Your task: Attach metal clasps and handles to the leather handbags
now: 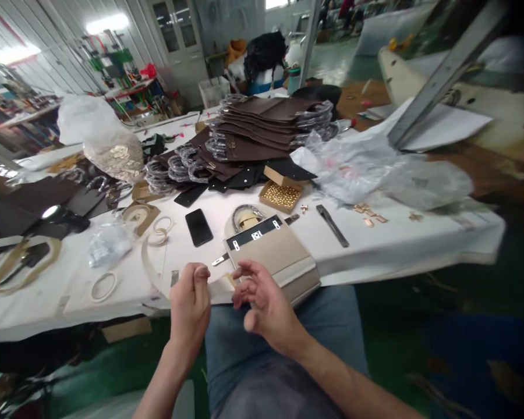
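Observation:
My left hand (191, 302) is closed, thumb pressed on the fingers, over a pale strip of tape (151, 269) that curves up from the table. A short pale piece shows between my two hands. To the right, my right hand (266, 305) is empty, its fingers bent and apart, near the lower left side of a beige bag (275, 250). The bag lies at the table edge and over my lap. Along its far edge runs a dark band with white-edged slots and metal pieces. Behind it a plastic-wrapped handle (247, 212) arches up.
A phone (198, 227), tape rings (103, 287) and a box of gold studs (280, 196) lie nearby. A dark cutter-like tool (332, 226) and gold metal pieces (371, 213) are to the right. Stacked brown bags (257, 128) and plastic sheeting (353, 169) stand behind.

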Motion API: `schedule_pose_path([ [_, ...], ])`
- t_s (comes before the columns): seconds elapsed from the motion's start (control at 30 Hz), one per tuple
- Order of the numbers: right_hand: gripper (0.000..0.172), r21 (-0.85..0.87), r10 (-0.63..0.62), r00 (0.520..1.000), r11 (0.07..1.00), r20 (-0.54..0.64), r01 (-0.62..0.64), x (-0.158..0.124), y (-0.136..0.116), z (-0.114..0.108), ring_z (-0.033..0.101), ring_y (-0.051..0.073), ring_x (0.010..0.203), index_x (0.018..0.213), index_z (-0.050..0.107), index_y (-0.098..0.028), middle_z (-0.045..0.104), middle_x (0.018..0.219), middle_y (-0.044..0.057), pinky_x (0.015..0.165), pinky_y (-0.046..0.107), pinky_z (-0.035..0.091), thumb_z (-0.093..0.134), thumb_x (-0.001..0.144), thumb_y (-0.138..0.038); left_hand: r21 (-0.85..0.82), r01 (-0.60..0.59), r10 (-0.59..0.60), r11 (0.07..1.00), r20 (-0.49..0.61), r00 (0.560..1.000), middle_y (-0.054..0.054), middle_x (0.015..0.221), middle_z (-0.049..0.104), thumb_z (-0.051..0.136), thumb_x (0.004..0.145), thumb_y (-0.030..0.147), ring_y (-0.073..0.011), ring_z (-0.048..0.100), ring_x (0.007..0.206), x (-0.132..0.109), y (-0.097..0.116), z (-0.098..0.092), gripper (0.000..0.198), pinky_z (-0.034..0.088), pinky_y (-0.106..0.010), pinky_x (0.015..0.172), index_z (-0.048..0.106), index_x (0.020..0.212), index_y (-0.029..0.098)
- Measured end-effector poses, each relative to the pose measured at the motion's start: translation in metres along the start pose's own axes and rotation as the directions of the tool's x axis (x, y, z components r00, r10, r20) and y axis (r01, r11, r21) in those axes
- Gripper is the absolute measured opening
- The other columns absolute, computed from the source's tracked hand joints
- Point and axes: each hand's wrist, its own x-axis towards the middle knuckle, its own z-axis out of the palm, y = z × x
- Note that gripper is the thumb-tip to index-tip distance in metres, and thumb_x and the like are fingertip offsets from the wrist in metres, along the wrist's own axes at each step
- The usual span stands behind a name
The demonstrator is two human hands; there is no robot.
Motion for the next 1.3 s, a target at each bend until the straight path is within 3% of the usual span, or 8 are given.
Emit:
schedule_pose_path([
  [0.07, 0.115, -0.012, 0.009, 0.999, 1.0, -0.045, -0.01, -0.004, 0.008, 0.011, 0.072, 0.023, 0.102, 0.156, 0.053, -0.031, 0.069, 0.132, 0.009, 0.092, 0.036, 0.061, 0.116, 0.061, -0.047, -0.007, 0.024, -0.025, 1.0, -0.091, 0.996, -0.002, 0.083, 0.067, 0.042, 0.12, 0.047, -0.0209, 0.062, 0.075, -0.001, -0.004, 0.007, 0.038, 0.043, -0.03, 0.073, 0.062, 0.096, 0.024],
  [0.17, 0.072, -0.002, 0.052, 0.988, 0.999, -0.147, -0.053, 0.0, 0.012, 0.025, 0.069, 0.02, 0.089, 0.135, 0.063, -0.028, 0.071, 0.101, 0.002, 0.083, 0.033, 0.059, 0.104, 0.081, -0.05, -0.042, 0.037, -0.041, 0.998, -0.088, 0.995, -0.003, 0.083, 0.069, 0.044, 0.119, 0.048, -0.0208, 0.064, 0.073, -0.005, -0.004, 0.022, 0.037, 0.045, -0.031, 0.071, 0.062, 0.097, 0.024],
  [0.23, 0.044, -0.025, 0.074, 0.984, 0.997, -0.163, -0.079, 0.008, 0.011, 0.028, 0.065, 0.018, 0.079, 0.112, 0.069, -0.023, 0.068, 0.088, 0.001, 0.074, 0.031, 0.057, 0.091, 0.094, -0.057, -0.118, 0.065, -0.065, 0.991, 0.005, 0.998, -0.001, 0.075, 0.066, 0.045, 0.119, 0.05, -0.0197, 0.062, 0.064, -0.009, -0.001, 0.028, 0.037, 0.044, -0.03, 0.065, 0.062, 0.098, 0.024],
  [0.43, 0.047, -0.133, 0.087, 0.964, 0.983, -0.253, -0.123, 0.024, 0.016, 0.011, 0.059, 0.016, 0.067, 0.099, 0.071, -0.02, 0.064, 0.077, 0.001, 0.062, 0.03, 0.054, 0.084, 0.097, -0.066, -0.401, 0.176, -0.008, 0.899, 0.387, 0.922, -0.005, 0.093, 0.076, 0.049, 0.117, 0.056, -0.0197, 0.068, 0.073, -0.015, -0.011, 0.019, 0.039, 0.052, -0.03, 0.068, 0.067, 0.123, 0.022],
  [0.67, 0.071, -0.266, -0.26, 0.884, 0.95, -0.388, 0.162, 0.019, 0.029, 0.006, 0.065, 0.014, 0.087, 0.143, 0.054, -0.034, 0.062, 0.138, 0.006, 0.085, 0.031, 0.062, 0.099, 0.088, -0.037, -0.396, 0.238, -0.084, 0.887, 0.369, 0.926, 0.0, 0.08, 0.066, 0.06, 0.115, 0.048, -0.0149, 0.059, 0.069, -0.019, -0.035, 0.023, 0.03, 0.047, -0.026, 0.066, 0.07, 0.107, 0.02],
  [0.87, 0.029, -0.462, -0.426, 0.861, 0.845, -0.278, 0.269, 0.022, 0.015, -0.002, 0.067, 0.021, 0.105, 0.114, 0.069, -0.028, 0.063, 0.13, 0.008, 0.088, 0.034, 0.06, 0.09, 0.096, -0.035, -0.373, 0.196, -0.045, 0.907, 0.377, 0.925, -0.002, 0.082, 0.069, 0.062, 0.114, 0.046, -0.0163, 0.062, 0.074, -0.014, -0.027, 0.026, 0.029, 0.047, -0.027, 0.069, 0.07, 0.104, 0.02],
  [1.07, 0.03, -0.358, -0.212, 0.931, 0.929, -0.296, 0.097, 0.021, 0.011, -0.01, 0.066, 0.02, 0.089, 0.107, 0.074, -0.023, 0.07, 0.103, 0.005, 0.081, 0.032, 0.058, 0.089, 0.097, -0.047, -0.369, 0.196, -0.039, 0.908, 0.393, 0.919, -0.002, 0.083, 0.069, 0.063, 0.114, 0.045, -0.0163, 0.062, 0.075, -0.016, -0.024, 0.033, 0.027, 0.047, -0.027, 0.069, 0.071, 0.104, 0.02],
  [1.3, 0.053, 0.04, 0.033, 0.918, 0.999, -0.394, -0.018, 0.02, 0.01, -0.005, 0.061, 0.015, 0.07, 0.114, 0.071, -0.023, 0.072, 0.087, 0.001, 0.065, 0.029, 0.054, 0.102, 0.08, -0.049, -0.398, 0.186, -0.006, 0.898, 0.411, 0.911, -0.001, 0.081, 0.068, 0.064, 0.114, 0.046, -0.0153, 0.06, 0.073, -0.012, -0.02, 0.039, 0.031, 0.047, -0.026, 0.069, 0.07, 0.1, 0.019],
])
